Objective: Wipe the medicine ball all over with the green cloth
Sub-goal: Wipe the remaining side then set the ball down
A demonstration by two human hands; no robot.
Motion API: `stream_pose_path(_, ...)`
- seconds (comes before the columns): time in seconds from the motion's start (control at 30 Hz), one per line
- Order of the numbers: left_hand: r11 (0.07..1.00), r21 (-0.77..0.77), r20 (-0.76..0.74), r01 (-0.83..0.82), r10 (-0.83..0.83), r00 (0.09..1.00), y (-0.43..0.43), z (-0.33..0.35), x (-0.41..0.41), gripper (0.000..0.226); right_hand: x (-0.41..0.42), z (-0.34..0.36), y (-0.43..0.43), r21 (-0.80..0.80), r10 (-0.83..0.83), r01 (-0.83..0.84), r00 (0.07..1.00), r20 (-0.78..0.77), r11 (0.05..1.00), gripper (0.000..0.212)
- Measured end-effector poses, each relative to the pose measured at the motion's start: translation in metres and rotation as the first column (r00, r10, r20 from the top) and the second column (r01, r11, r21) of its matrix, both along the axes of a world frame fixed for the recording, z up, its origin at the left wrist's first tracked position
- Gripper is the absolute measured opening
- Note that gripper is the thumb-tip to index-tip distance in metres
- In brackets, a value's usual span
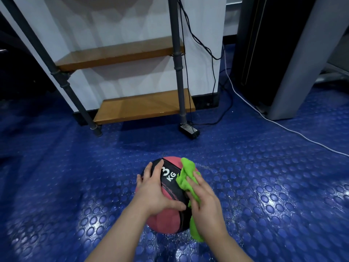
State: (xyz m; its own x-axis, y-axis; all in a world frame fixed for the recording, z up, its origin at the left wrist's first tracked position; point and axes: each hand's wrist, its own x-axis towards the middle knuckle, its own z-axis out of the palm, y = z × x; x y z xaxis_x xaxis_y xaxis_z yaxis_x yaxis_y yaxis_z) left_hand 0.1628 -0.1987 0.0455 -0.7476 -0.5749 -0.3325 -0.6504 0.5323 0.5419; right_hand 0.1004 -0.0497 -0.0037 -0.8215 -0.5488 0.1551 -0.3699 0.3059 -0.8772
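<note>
Your medicine ball (166, 218), pink with a black band marked "3 KG", sits on the blue studded floor (264, 176) at the 6 o'clock part of your view, right below you.

Your left hand (154, 190) lies over the ball's 9 o'clock side. Its fingers (157, 168) are spread wide and flat on the black band, and the thumb reaches across toward 3 o'clock.

Your right hand (204, 201) presses the green cloth (186, 173) against the ball's 3 o'clock side. Its fingers (198, 181) lie nearly straight along the cloth. You cannot tell whether the thumb curls under it. The cloth bunches up beyond your fingertips toward 12 o'clock, and a loose end hangs below your wrist at 5 o'clock. The floor around the ball shines with fine droplets.

Further out, at 11 to 12 o'clock, a pipe-frame rack stands against a white wall (113, 21). It has a lower wooden shelf (143, 106) and an upper wooden shelf (117, 53). Black cables (213, 72) hang down beside its right post to a small black box (189, 130) on the floor. A white cable (283, 127) runs across the floor toward 3 o'clock. A grey-and-black machine (294, 53) stands at 1 to 2 o'clock.
</note>
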Motion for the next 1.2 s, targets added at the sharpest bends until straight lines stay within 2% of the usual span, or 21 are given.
stream_pose_path(0.1,1.000,-0.011,0.000,0.018,-0.018,1.000,0.005,0.000,0.005,0.149,-0.006,-0.001,0.005,0.034,-0.093,0.092,0.995,0.027,0.995,0.041)
stream_pose_path(0.2,0.999,-0.028,-0.006,0.035,-0.036,0.999,0.006,-0.005,0.012,0.148,-0.018,-0.002,0.006,0.103,-0.187,0.174,0.974,0.129,0.979,0.035)
stream_pose_path(0.37,0.997,-0.036,-0.010,0.068,-0.068,0.998,0.002,-0.008,0.018,0.146,-0.037,-0.009,-0.002,0.186,-0.241,0.192,0.926,0.289,0.964,0.023)
stream_pose_path(0.5,0.992,-0.022,-0.012,0.127,-0.128,0.992,-0.001,-0.006,0.017,0.145,-0.056,-0.021,-0.004,0.229,-0.336,0.263,0.854,0.397,0.937,0.037)
stream_pose_path(0.63,0.958,0.021,0.037,0.285,-0.286,0.958,-0.018,0.003,0.022,0.143,-0.068,-0.043,-0.003,0.162,-0.332,0.299,0.708,0.623,0.940,0.032)
stream_pose_path(0.73,0.931,0.000,0.192,0.364,-0.358,0.914,-0.028,0.016,0.024,0.141,-0.072,-0.041,0.003,0.023,-0.316,0.420,0.645,0.696,0.907,0.031)
stream_pose_path(0.8,0.941,0.011,0.273,0.338,-0.328,0.905,-0.025,0.021,0.023,0.138,-0.071,-0.028,0.005,-0.082,-0.292,0.459,0.682,0.671,0.884,0.028)
stream_pose_path(0.9,0.978,0.067,0.199,0.199,-0.209,0.958,-0.007,0.014,0.021,0.140,-0.066,0.005,0.003,-0.196,-0.245,0.407,0.801,0.547,0.892,0.025)
stream_pose_path(1.0,0.989,-0.027,0.096,0.147,-0.144,0.985,0.003,-0.004,0.020,0.142,-0.054,0.027,-0.010,-0.264,-0.046,0.151,0.930,0.365,0.953,0.019)
stream_pose_path(1.03,0.986,-0.044,0.084,0.160,-0.156,0.984,0.003,-0.007,0.020,0.142,-0.049,0.025,-0.016,-0.219,0.047,0.023,0.950,0.308,0.975,0.022)
stream_pose_path(1.1,0.981,-0.064,0.082,0.184,-0.179,0.980,0.002,-0.010,0.021,0.141,-0.040,0.014,-0.027,0.002,0.171,-0.172,0.981,0.097,0.985,0.036)
stream_pose_path(1.13,0.980,-0.071,0.075,0.186,-0.181,0.981,0.002,-0.011,0.021,0.140,-0.038,0.009,-0.032,0.095,0.177,-0.176,0.984,0.000,0.980,0.039)
stream_pose_path(1.2,0.981,-0.079,0.053,0.179,-0.175,0.983,0.002,-0.011,0.019,0.143,-0.042,0.007,-0.040,0.155,0.069,-0.069,0.998,0.006,0.985,0.036)
